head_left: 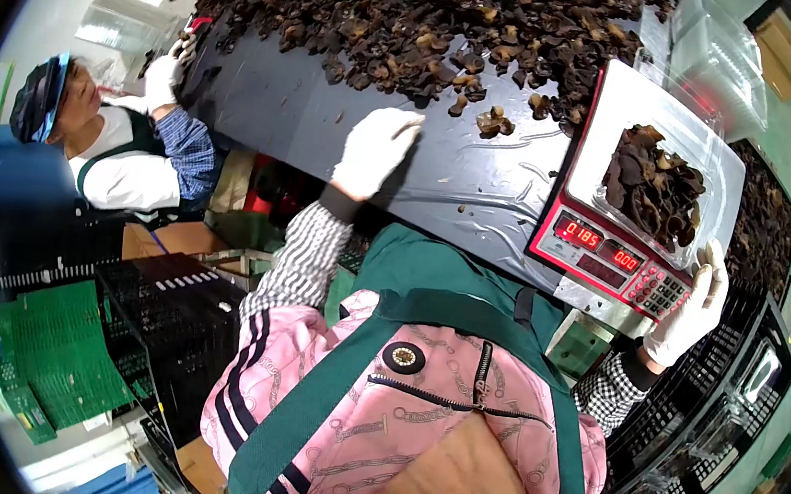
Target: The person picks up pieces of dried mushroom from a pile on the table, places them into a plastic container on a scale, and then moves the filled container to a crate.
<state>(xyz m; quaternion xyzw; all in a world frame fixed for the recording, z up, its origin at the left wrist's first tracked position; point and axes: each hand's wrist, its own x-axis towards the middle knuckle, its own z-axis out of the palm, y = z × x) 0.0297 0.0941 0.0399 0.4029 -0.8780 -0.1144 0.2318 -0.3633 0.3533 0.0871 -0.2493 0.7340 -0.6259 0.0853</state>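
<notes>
A digital scale (567,217) with a red body and a lit display stands at the table's right end. On its white platform rests a clear plastic tray (626,211) holding dark, curled wood ear mushrooms (653,182). My right hand (692,312), in a white glove, is at the tray's near right corner, thumb and fingers closed on its edge beside the keypad. Over the grey tabletop, left of the scale, my gloved left hand (374,155) has its fingers curled together; their inner side is hidden. A few loose mushroom pieces (495,122) lie between that hand and the scale.
A large mushroom heap (381,14) covers the table's far side. Stacked clear trays (718,64) stand behind the scale. Black crates (730,408) are at the right; green crates (66,357) sit lower left. A co-worker (129,166) works at the table's left end.
</notes>
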